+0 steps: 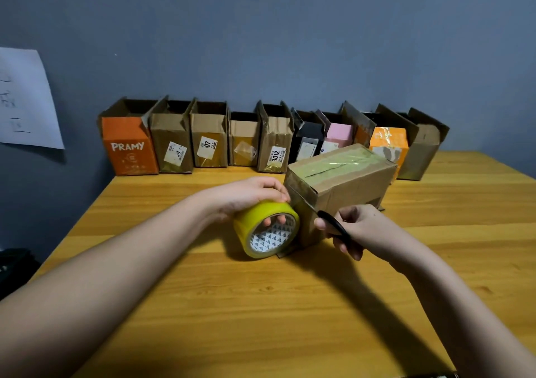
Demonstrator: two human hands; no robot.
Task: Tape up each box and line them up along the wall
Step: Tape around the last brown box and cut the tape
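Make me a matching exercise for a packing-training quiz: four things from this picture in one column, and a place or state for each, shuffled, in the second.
Column one:
1. yellow tape roll
2. black-handled scissors
3. orange PRAMY box
4. cardboard box with yellow tape on top

Column two:
A. leftmost in the row along the wall
B. held in the right hand
C. lying mid-table, in front of the row
D. held by the left hand, fingers through its core

Pairs: 1-D, 2-B, 3-A, 4-C
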